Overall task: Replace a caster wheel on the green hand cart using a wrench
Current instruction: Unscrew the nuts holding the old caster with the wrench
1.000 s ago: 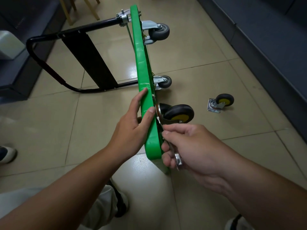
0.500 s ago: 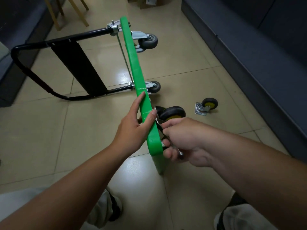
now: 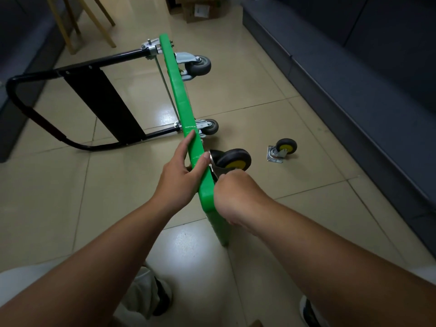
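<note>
**A:** So which step is this? Cart's on its side, right?

**B:** Yep. The green plastic hand cart point(image 3: 188, 128) stands on its long edge on the beige tiled floor point(image 3: 94, 197). It runs from upper centre down to mid-frame, with its black tubular handle point(image 3: 35, 114) sticking out to the left. The left hand point(image 3: 181, 171) sits on the top edge, thumb over one side and fingers down the other, so that grip is pinching the deck to steady it. The right hand point(image 3: 233, 192) is a tight fist tucked in beside the black caster wheel with the yellow hub point(image 3: 233, 159), just right of centre.

**A:** And the wrench?

**B:** Mostly buried in the fist. Only a thin dark sliver pokes out toward the caster's shiny metal mounting plate point(image 3: 213, 161), and I take that for the wrench point(image 3: 215, 177). So I'd call that grip closed around its handle. Looks like the bolt-turning step at the plate, but I can't tell whether it's loosening or tightening. A second yellow-hub caster on a square metal plate point(image 3: 282, 151) lies loose on the floor at centre right, well apart from the cart.

**A:** Next move?

**B:** My guess is short swings, reseating the wrench on the nut each time. The left hand needs to be firm so the deck doesn't tip.
</note>
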### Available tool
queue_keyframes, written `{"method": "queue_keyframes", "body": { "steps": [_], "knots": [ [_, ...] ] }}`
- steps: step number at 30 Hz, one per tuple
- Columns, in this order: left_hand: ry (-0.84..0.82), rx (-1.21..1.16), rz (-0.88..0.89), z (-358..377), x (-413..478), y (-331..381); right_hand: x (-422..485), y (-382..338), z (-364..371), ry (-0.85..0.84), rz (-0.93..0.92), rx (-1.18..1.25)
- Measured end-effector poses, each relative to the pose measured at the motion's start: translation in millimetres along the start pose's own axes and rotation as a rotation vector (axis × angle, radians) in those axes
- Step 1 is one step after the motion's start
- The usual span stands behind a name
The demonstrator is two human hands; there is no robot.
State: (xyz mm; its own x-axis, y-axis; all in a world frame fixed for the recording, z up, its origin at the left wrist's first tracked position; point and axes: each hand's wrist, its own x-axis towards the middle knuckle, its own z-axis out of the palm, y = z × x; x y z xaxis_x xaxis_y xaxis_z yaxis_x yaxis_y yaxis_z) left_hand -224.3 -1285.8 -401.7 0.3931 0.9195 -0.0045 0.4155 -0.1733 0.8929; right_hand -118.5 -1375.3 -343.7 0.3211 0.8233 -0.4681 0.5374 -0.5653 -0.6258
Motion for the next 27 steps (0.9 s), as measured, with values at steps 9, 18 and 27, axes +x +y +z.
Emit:
{"method": "queue_keyframes", "body": {
  "steps": [9,18,27],
  "knots": [
    [-0.023,-0.015,-0.005,-0.7,0.2,-1.4,4.0,61.8,52.5,0.195,-0.264,0.063],
    [-0.017,-0.079,-0.030,-4.8,3.3,0.0,81.0,112.3,89.8,0.202,-0.564,-0.005],
    [-0.032,-0.059,-0.024,-10.8,1.2,7.0,73.7,111.9,71.9,0.149,-0.576,-0.130]
  ]
}}
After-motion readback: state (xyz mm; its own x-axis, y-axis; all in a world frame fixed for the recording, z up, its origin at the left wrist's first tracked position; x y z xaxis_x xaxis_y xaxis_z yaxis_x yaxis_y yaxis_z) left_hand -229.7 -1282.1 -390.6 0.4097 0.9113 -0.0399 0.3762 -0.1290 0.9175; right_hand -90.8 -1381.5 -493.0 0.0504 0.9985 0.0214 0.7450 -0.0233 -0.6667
